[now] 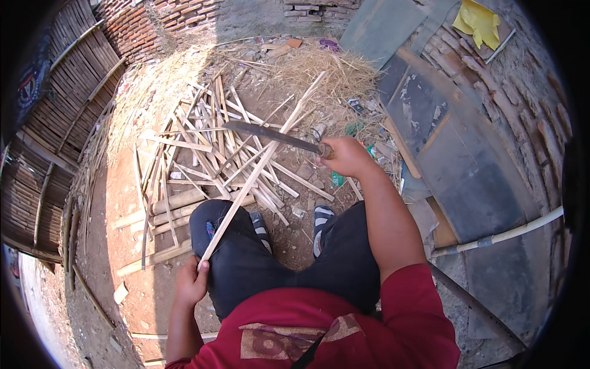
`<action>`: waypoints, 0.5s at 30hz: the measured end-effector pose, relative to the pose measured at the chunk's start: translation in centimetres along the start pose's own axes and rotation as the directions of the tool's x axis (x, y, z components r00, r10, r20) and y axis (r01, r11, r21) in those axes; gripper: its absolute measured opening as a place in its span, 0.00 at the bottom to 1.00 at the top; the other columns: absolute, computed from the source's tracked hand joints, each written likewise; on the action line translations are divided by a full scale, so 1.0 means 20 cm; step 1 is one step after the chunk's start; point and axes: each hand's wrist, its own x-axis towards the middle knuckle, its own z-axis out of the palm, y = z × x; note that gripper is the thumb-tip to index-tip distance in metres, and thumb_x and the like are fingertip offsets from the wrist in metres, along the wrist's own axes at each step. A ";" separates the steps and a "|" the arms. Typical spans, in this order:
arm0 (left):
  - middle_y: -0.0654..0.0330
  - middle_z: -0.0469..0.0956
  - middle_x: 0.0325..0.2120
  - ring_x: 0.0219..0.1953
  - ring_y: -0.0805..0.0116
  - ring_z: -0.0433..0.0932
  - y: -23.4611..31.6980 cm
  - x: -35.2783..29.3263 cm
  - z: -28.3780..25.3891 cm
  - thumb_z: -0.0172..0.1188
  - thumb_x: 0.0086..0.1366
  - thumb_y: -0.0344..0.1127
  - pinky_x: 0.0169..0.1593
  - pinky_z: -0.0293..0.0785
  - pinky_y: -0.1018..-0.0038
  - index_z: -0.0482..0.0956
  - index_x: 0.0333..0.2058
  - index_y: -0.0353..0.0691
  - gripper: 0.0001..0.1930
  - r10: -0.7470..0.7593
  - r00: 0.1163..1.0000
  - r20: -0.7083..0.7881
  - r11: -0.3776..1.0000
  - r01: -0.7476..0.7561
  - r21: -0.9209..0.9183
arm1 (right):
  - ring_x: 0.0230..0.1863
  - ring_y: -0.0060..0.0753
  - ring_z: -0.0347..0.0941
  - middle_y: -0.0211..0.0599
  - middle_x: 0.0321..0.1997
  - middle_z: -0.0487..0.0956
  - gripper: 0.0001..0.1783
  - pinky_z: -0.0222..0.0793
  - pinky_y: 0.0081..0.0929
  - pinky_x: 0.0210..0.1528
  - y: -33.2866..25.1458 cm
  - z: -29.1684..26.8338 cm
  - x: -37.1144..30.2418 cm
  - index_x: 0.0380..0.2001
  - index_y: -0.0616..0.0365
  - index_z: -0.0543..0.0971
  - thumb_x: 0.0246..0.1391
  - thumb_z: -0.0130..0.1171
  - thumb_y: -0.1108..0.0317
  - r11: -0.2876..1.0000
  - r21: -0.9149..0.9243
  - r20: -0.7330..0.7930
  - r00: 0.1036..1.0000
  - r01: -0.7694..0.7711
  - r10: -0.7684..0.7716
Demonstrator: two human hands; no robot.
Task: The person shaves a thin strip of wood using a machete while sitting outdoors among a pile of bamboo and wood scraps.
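Note:
A long pale bamboo strip point(249, 183) slants from beside my left thigh up and away to the right. My left hand point(192, 281) is closed round its near end, the thumb on top. In my right hand point(347, 155) is the handle of a machete point(273, 134), its dark blade pointing left. The blade lies across the strip in this view; whether the two touch, I cannot tell. Beyond my knees, a loose heap of split bamboo pieces point(212, 138) covers the ground.
Thick bamboo poles point(169, 212) lie left of my feet. Dry straw and shavings point(332, 71) are heaped farther off. Dark boards point(455, 147) lean along the right side, near a brick wall point(516, 92). A woven bamboo panel point(74, 74) stands at the left.

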 end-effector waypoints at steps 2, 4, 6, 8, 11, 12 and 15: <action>0.46 0.72 0.21 0.25 0.55 0.71 0.01 0.03 0.02 0.54 0.74 0.49 0.33 0.67 0.60 0.68 0.30 0.35 0.21 0.010 1.000 -0.023 1.000 -0.010 0.005 | 0.42 0.58 0.80 0.53 0.35 0.83 0.20 0.75 0.48 0.44 0.18 0.00 0.06 0.42 0.57 0.81 0.51 0.69 0.56 0.990 0.067 -0.216 0.967 -0.121 0.133; 0.46 0.72 0.21 0.25 0.55 0.71 -0.01 0.03 0.01 0.54 0.74 0.49 0.33 0.67 0.60 0.69 0.30 0.34 0.21 -0.013 0.999 -0.035 0.999 0.014 0.030 | 0.42 0.58 0.80 0.52 0.35 0.83 0.19 0.75 0.48 0.43 0.15 0.00 0.09 0.41 0.56 0.81 0.51 0.69 0.56 0.989 0.093 -0.253 0.957 -0.119 0.139; 0.44 0.74 0.20 0.24 0.47 0.75 -0.05 0.05 0.02 0.55 0.73 0.50 0.31 0.68 0.57 0.72 0.32 0.34 0.21 0.002 0.997 -0.071 0.999 0.001 0.038 | 0.41 0.58 0.80 0.51 0.35 0.83 0.17 0.75 0.48 0.43 0.06 0.06 0.07 0.40 0.55 0.82 0.50 0.69 0.57 0.999 0.048 -0.128 0.992 -0.018 0.024; 0.43 0.75 0.19 0.24 0.43 0.77 -0.06 0.05 0.03 0.55 0.72 0.50 0.30 0.69 0.55 0.73 0.32 0.34 0.21 0.019 0.996 -0.087 0.999 -0.015 0.052 | 0.38 0.56 0.80 0.49 0.32 0.82 0.14 0.75 0.47 0.40 -0.06 0.16 0.07 0.37 0.52 0.81 0.48 0.68 0.59 0.956 -0.103 -0.041 0.959 0.275 -0.280; 0.43 0.74 0.18 0.23 0.42 0.77 -0.05 0.05 0.03 0.56 0.72 0.49 0.29 0.68 0.55 0.72 0.32 0.34 0.21 0.047 0.993 -0.108 0.996 -0.039 0.077 | 0.36 0.57 0.79 0.46 0.30 0.82 0.11 0.74 0.48 0.39 -0.16 0.20 0.07 0.33 0.50 0.80 0.45 0.67 0.62 0.896 -0.132 0.050 0.906 0.424 -0.421; 0.44 0.74 0.18 0.23 0.41 0.77 -0.06 0.04 0.04 0.56 0.72 0.48 0.29 0.68 0.54 0.72 0.32 0.34 0.20 0.047 0.992 -0.118 0.996 -0.037 0.082 | 0.37 0.57 0.79 0.45 0.30 0.82 0.10 0.74 0.49 0.39 -0.17 0.20 0.08 0.32 0.50 0.79 0.44 0.66 0.63 0.896 -0.117 0.066 0.903 0.429 -0.424; 0.44 0.74 0.17 0.22 0.40 0.77 -0.05 0.02 0.11 0.57 0.71 0.45 0.27 0.68 0.52 0.71 0.34 0.36 0.17 0.080 0.975 -0.209 0.985 -0.045 0.169 | 0.44 0.57 0.81 0.53 0.39 0.84 0.21 0.76 0.48 0.45 0.16 0.13 0.25 0.46 0.56 0.82 0.51 0.69 0.57 0.994 0.110 -0.207 0.977 -0.021 0.044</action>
